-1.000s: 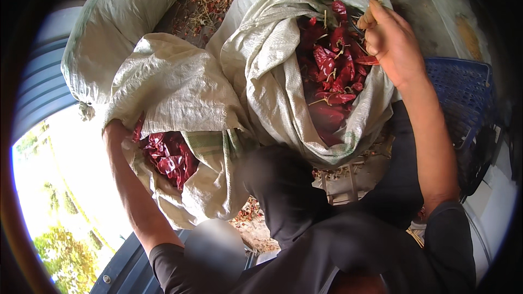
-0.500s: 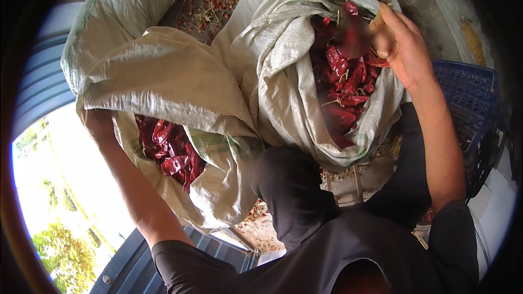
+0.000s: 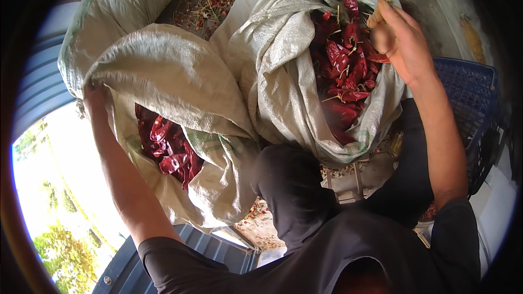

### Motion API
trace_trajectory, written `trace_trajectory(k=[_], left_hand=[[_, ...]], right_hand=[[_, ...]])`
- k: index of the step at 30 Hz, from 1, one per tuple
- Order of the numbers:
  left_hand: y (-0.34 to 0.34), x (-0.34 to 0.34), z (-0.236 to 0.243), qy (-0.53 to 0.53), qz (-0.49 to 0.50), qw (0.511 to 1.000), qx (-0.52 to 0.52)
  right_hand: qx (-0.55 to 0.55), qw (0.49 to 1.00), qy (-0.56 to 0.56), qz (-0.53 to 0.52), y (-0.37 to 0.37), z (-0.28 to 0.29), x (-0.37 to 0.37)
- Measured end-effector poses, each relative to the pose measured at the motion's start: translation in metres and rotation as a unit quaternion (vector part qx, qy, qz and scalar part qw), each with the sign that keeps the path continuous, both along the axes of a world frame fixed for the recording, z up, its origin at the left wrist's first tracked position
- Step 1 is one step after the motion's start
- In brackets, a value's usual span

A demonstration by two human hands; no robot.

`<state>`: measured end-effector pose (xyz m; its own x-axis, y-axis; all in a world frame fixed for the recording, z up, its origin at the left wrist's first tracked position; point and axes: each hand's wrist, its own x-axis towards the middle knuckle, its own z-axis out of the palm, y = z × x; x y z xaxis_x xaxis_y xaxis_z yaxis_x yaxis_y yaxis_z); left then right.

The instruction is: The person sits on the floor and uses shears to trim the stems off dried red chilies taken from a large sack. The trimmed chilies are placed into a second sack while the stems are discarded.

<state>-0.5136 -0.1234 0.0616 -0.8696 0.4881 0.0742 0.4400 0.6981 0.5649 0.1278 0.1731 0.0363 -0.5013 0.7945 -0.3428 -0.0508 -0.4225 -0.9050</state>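
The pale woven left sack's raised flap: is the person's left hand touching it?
Touching. The head view shows the left hand holding the pale woven flap by its edge.

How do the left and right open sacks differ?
The left open sack has a raised flap over part of its mouth, its edge at the left hand; the right open sack has cloth bunched around its mouth.

The left open sack shows a smaller patch of red peppers; the right open sack shows a larger one.

Both are pale, woven and green-striped.
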Motion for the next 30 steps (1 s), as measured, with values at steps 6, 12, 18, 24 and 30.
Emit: trace_trajectory(k=[6, 12, 18, 24, 30], left_hand=[[-0.012, 0.086, -0.017, 0.359, 0.076, 0.919, -0.146], [-0.008, 0.178, -0.029, 0.083, 0.034, 0.941, -0.327], [-0.004, 0.147, -0.069, -0.131, -0.129, 0.982, -0.046], [-0.097, 0.063, -0.052, -0.059, 0.000, 0.978, -0.202], [-0.111, 0.193, -0.004, -0.109, -0.001, 0.993, -0.043]], right_hand=[[0.000, 1.000, -0.009, 0.003, -0.001, 0.000, 0.000], [-0.010, 1.000, -0.016, 0.014, -0.007, 0.003, -0.001], [0.004, 0.999, -0.008, 0.040, -0.014, -0.001, -0.007], [0.010, 0.999, -0.024, 0.033, -0.005, -0.005, 0.005], [0.009, 0.998, -0.064, 0.026, -0.012, -0.001, -0.001]])
